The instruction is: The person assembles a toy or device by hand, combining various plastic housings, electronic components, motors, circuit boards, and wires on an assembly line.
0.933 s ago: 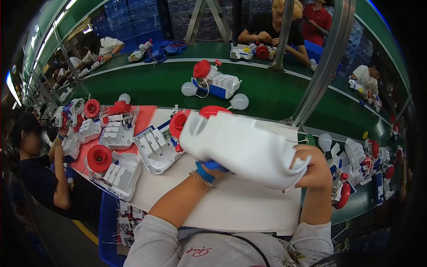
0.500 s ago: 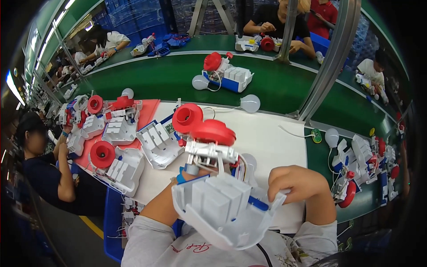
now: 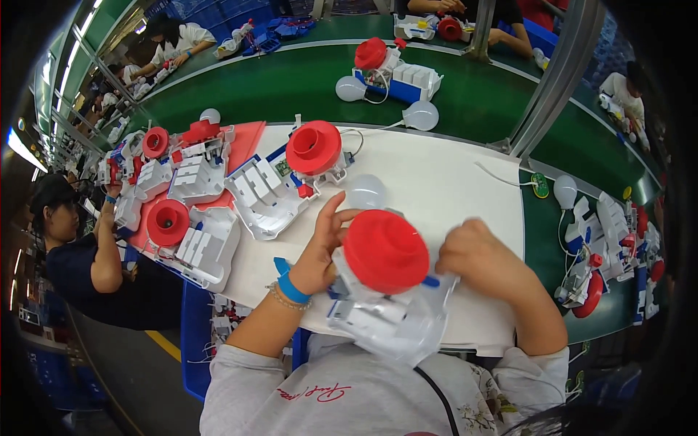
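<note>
Over the front of the worktable is a half-built device: a white plastic housing [image 3: 407, 338] with battery-box-like blocks and a red round stepped cup [image 3: 387, 251] on top. My left hand [image 3: 316, 251] is closed around its left side, the fingers partly hidden behind the red cup. At its right edge my right hand [image 3: 476, 254] is curled, fingertips on the housing rim and slightly blurred. A white light bulb [image 3: 366, 192] lies just behind the device. Beyond my left hand stands another unit with a red cup [image 3: 314, 147] beside an open white shell [image 3: 265, 207].
Several similar units cover a red mat [image 3: 247, 145] at the left, near a co-worker [image 3: 80, 240]. On the green conveyor [image 3: 291, 83] sits a blue-and-white unit [image 3: 400, 76]. More units [image 3: 600, 240] are heaped at the right. A metal post [image 3: 552, 80] rises at the back right.
The device has tipped, so its red cup now faces up toward me and the housing hangs lower behind it. My left hand has come into view on its left side.
</note>
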